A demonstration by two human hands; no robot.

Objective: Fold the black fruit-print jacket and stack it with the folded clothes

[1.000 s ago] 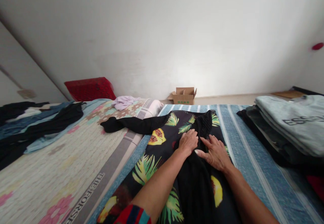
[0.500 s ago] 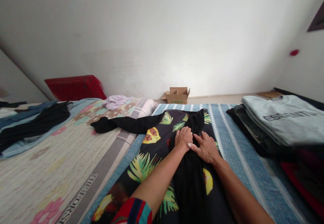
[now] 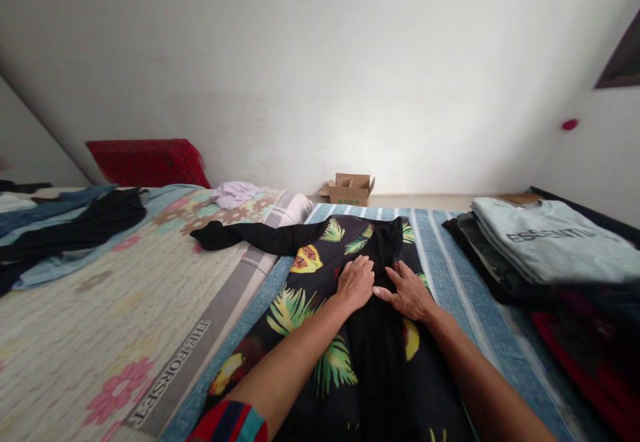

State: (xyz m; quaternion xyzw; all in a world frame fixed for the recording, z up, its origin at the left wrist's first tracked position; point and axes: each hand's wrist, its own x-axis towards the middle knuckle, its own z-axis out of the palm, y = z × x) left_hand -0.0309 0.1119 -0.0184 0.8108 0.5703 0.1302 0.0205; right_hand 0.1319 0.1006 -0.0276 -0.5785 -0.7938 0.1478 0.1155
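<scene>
A black dress (image 3: 293, 319) printed with green leaves and yellow fruit lies spread on a blue striped sheet. One black sleeve (image 3: 260, 238) stretches out to the left; the other (image 3: 377, 362) is folded down the middle of the dress. My left hand (image 3: 356, 281) rests on the edge of the folded sleeve, its fingers lying over the cloth. Close beside it, my right hand (image 3: 409, 293) presses on the dress at the sleeve's right edge, with fingers spread. Both hands are open, and their fingertips touch the fabric.
A folded grey shirt (image 3: 550, 239) tops a stack of clothes on the right. Dark and blue clothes (image 3: 85, 222) lie on the floral mattress (image 3: 150, 295) to the left, near a lilac cloth (image 3: 237, 195). A cardboard box (image 3: 350, 190) stands by the wall.
Both hands have slid slightly down the folded sleeve towards me and a little apart. The view has shifted slightly; the dress lies as before.
</scene>
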